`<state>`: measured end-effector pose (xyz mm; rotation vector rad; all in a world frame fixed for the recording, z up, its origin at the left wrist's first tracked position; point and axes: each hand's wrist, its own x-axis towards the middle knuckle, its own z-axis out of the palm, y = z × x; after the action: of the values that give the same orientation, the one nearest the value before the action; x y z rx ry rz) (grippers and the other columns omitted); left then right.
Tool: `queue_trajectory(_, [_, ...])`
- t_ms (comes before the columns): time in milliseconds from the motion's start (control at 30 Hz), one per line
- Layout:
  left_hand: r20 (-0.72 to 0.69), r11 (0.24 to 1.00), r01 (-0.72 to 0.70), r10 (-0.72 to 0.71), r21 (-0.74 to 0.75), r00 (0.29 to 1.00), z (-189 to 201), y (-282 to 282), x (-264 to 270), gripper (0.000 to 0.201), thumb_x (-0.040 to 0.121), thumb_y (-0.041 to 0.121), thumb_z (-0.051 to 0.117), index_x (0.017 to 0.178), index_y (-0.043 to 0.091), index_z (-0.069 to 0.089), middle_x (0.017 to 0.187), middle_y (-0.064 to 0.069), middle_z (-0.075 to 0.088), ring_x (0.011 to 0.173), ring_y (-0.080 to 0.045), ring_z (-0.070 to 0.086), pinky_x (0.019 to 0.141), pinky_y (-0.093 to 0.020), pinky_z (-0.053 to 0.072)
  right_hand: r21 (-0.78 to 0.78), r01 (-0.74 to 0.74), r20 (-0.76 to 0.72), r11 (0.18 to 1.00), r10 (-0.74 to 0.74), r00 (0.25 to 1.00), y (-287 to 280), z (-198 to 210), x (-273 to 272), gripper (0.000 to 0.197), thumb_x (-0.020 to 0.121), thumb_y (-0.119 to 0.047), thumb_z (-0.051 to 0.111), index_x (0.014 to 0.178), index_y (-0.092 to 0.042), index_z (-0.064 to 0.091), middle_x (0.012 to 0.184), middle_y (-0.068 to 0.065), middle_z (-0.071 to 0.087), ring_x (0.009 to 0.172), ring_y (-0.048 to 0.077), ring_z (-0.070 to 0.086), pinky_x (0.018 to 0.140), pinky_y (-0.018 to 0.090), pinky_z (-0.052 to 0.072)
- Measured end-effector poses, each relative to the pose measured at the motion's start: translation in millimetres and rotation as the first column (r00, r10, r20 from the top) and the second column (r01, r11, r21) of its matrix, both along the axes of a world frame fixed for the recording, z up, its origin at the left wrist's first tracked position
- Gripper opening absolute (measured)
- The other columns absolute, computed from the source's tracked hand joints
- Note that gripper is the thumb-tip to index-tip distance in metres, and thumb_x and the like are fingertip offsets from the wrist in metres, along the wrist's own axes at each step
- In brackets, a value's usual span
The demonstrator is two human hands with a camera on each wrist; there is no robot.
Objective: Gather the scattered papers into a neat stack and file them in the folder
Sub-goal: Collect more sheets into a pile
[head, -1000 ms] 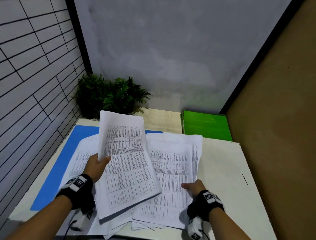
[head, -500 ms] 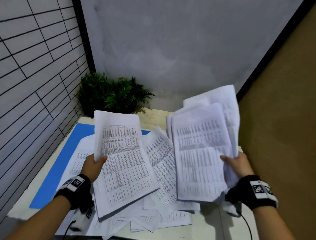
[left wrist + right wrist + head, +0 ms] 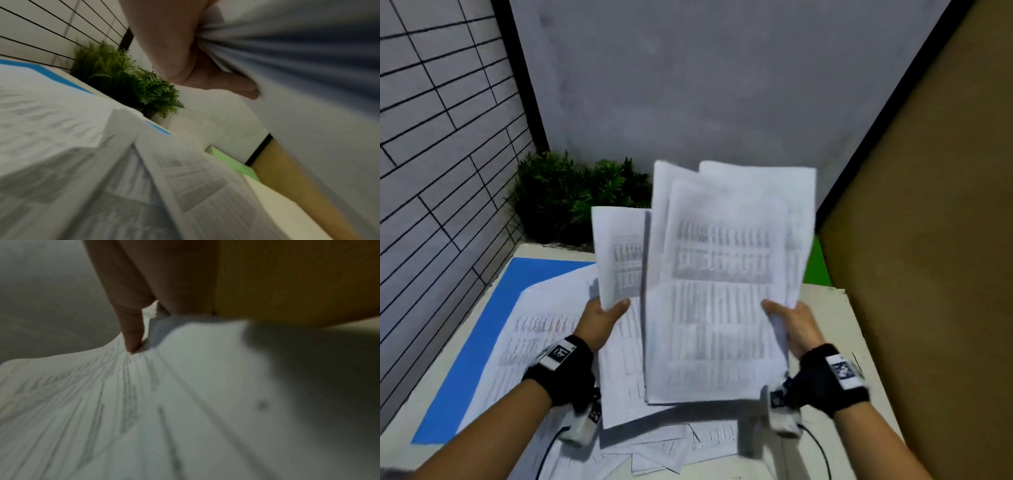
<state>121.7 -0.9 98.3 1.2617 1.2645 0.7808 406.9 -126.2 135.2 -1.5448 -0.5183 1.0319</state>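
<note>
Papers (image 3: 722, 291) blurred, folder (image 3: 816, 263) mostly hidden

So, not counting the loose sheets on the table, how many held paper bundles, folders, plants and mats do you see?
Held paper bundles: 2 (left bundle, right bundle)
Green folder: 1
Plant: 1
Blue mat: 1
Total: 5

White papers (image 3: 722, 291) grey-printed tables; green folder (image 3: 815, 263); blue mat (image 3: 493, 318); black wristbands (image 3: 565, 373).
</note>
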Motion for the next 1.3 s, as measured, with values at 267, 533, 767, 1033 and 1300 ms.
queue_trajectory(267, [0.254, 0.993, 0.019, 0.012, -0.119, 0.967, 36.6, -2.6, 19.3, 0.05, 0.097, 0.041, 0.023, 0.112, 0.01, 0.059, 0.098, -0.005, 0.067, 0.09, -0.015, 0.065, 0.084, -0.028, 0.051, 0.057, -0.058, -0.033, 0.997, 0.059, 0.998, 15.9, -15.4, -33.1, 0.037, 0.081, 0.006, 0.059, 0.117, 0.002, 0.056, 0.11, 0.016, 0.066, 0.089, 0.016, 0.069, 0.086, 0.03, 0.054])
queue_trajectory(533, [0.303, 0.994, 0.066, -0.089, 0.085, 0.949, 45.1, 1.5, 14.9, 0.015, 0.086, 0.004, 0.055, 0.096, 0.015, 0.06, 0.069, 0.02, 0.073, 0.068, 0.001, 0.068, 0.059, -0.011, 0.053, 0.274, -0.032, 0.139, 0.961, -0.006, 0.99, 21.9, -7.2, -33.1, 0.029, 0.072, 0.012, 0.065, 0.086, -0.012, 0.061, 0.064, -0.015, 0.073, 0.066, 0.0, 0.068, 0.064, 0.015, 0.054])
queue_trajectory(767, [0.287, 0.982, 0.183, -0.188, 0.046, 0.939, 30.9, 0.0, 10.0, 0.067, 0.01, 0.056, 0.084, 0.067, 0.025, 0.073, 0.065, 0.012, 0.074, 0.074, -0.011, 0.067, 0.074, -0.026, 0.055, 0.387, -0.104, 0.137, 0.916, 0.054, 0.989, 18.8, -9.4, -17.6, 0.082, 0.03, -0.043, 0.089, 0.095, -0.004, 0.058, 0.07, -0.011, 0.074, 0.07, -0.001, 0.068, 0.064, 0.013, 0.052])
queue_trajectory(1033, [0.28, 0.989, 0.143, -0.146, 0.033, 0.949, 34.5, 3.4, 11.9, 0.046, 0.048, 0.041, 0.083, 0.086, 0.024, 0.063, 0.072, 0.012, 0.075, 0.073, -0.004, 0.07, 0.092, -0.044, 0.049, 0.28, -0.153, 0.32, 0.948, 0.058, 0.946, 19.2, -8.1, -11.6, 0.057, 0.052, -0.063, 0.074, 0.095, -0.03, 0.056, 0.087, -0.018, 0.07, 0.081, -0.006, 0.061, 0.073, 0.012, 0.049])
queue_trajectory(1300, [0.254, 0.982, 0.174, -0.188, 0.076, 0.949, 28.2, 7.3, 9.5, 0.07, 0.027, 0.056, 0.084, 0.087, 0.025, 0.064, 0.075, 0.017, 0.075, 0.077, -0.005, 0.071, 0.067, -0.018, 0.057, 0.162, -0.091, 0.373, 0.983, 0.025, 0.928, 18.8, -25.8, -7.6, 0.036, 0.086, 0.014, 0.045, 0.078, -0.014, 0.066, 0.058, -0.021, 0.069, 0.054, -0.007, 0.058, 0.058, 0.013, 0.052])
